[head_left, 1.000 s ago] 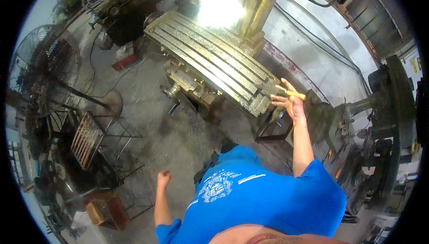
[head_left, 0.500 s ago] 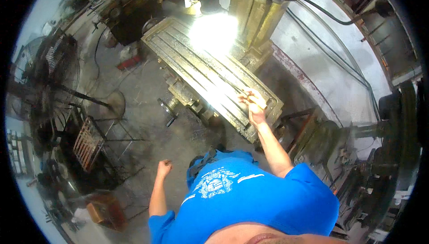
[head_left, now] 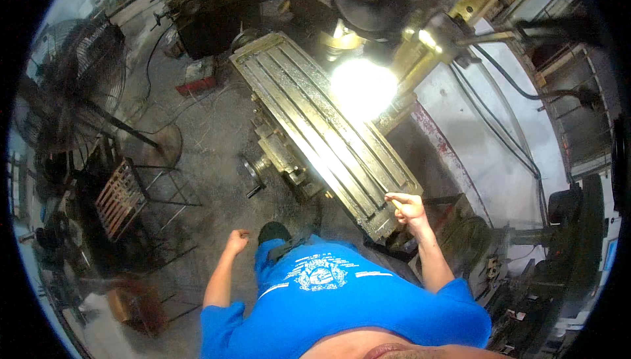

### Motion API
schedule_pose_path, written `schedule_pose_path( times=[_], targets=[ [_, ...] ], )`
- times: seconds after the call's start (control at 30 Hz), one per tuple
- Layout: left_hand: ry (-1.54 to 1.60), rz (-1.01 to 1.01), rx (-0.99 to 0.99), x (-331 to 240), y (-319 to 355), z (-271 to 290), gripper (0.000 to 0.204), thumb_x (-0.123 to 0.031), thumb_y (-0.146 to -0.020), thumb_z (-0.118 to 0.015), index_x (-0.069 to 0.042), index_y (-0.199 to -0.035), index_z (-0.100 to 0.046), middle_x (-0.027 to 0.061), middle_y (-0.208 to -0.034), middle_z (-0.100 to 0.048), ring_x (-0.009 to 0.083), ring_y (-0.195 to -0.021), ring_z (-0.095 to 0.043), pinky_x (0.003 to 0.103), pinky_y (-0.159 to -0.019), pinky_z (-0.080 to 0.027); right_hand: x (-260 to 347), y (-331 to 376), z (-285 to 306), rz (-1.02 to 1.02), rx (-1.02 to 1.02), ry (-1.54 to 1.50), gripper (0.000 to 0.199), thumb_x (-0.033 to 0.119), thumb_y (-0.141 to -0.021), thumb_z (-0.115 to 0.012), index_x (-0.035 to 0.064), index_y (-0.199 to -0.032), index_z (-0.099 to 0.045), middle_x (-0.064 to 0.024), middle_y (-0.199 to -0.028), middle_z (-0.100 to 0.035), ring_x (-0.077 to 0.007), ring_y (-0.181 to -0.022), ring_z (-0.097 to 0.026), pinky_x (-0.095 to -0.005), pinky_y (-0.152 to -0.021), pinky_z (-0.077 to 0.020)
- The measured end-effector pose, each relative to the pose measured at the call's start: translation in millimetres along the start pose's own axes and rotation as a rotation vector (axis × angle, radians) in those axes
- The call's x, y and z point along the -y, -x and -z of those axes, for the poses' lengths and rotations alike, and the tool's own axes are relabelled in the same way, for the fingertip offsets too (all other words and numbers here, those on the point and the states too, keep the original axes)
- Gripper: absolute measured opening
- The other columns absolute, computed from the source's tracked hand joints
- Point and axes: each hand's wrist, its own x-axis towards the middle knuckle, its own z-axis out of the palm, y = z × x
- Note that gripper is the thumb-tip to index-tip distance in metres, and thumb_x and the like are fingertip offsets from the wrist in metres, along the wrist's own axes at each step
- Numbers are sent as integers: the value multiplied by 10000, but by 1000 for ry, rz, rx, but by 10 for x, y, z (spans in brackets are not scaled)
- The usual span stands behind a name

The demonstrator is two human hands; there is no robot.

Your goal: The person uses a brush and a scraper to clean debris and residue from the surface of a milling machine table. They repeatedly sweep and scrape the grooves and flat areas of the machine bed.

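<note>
My right hand (head_left: pixel 411 210) is closed around a slim tool at the near right end of a long metal machine table (head_left: pixel 289 89). The tool's pale handle (head_left: pixel 397 204) shows at my fingers. What seems to be its thin dark shaft reaches toward the table's grooves; its kind is too small to tell. Lengthwise slots run along the table, and a glaring lamp (head_left: pixel 363 89) washes out part of its far side. My left hand (head_left: pixel 237 241) hangs low over the floor, well away from the table, its fingers curled with nothing visible in them.
A handwheel (head_left: pixel 253 173) juts from the table's left side. Farther left stand a slatted metal chair (head_left: pixel 121 198) and a large fan (head_left: pixel 92 70). A red box (head_left: pixel 196 84) lies on the floor beyond. The machine's column (head_left: pixel 411 63) rises behind the lamp.
My right hand has drawn back from over the table to its near right end, still gripping the tool. My left hand stays low. The view has shifted.
</note>
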Motion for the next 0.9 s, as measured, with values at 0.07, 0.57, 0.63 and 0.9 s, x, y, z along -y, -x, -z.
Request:
schedule_pose_path(
  times=[0.07,0.57,0.63,0.9],
  targets=[
    [42,51,1,-134,-12,188,391,-84,-680,-544,-15,-1062,-582,183,-901,-632,234,-800,-621,321,-742,-473,89,-222,-320,16,-90,0,375,29,-710,-406,-31,-1037,-578,-85,-817,-625,-38,-414,-381,-159,-341,-276],
    [149,123,82,935,-1153,2715,267,-4,-718,-513,48,-963,-606,155,-774,-632,186,-634,-608,305,-534,-473,1479,-2978,-2395,-25,2,22,348,194,-839,-415,6,-1101,-547,-107,-659,-581,-39,-354,-293,-173,-314,-259],
    [-37,-30,28,891,-1413,3111,255,-8,-722,-507,55,-948,-607,166,-802,-630,190,-630,-611,301,-544,-474,1529,-3003,-2450,-25,-20,55,340,167,-834,-397,19,-1096,-555,-129,-674,-581,-40,-360,-298,-169,-317,-260],
    [136,11,33,748,-1946,3454,331,-48,-700,-545,16,-1022,-588,158,-881,-635,261,-795,-614,356,-700,-476,1680,-3072,-2406,-236,-73,6,327,139,-815,-371,75,-1036,-602,-88,-596,-545,-34,-312,-254,-176,-282,-220]
  ],
)
